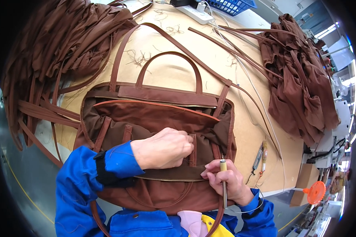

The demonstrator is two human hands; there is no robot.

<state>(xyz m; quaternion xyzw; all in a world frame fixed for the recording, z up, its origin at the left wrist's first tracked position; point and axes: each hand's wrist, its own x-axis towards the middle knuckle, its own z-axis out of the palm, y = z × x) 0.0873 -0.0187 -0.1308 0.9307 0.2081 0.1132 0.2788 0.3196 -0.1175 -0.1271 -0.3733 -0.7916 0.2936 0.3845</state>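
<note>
While the brown bag on the counter already carries handles and zip, work apparently remains at its open mouth, the left hand's grip together beside a strap, the right hand's clamped on a pen-like tool.

We count: one left hand | one right hand | one bag | one pen-like tool | two loose tools | two brown heaps | one blue basket | one power strip | one orange disc | one table
</note>
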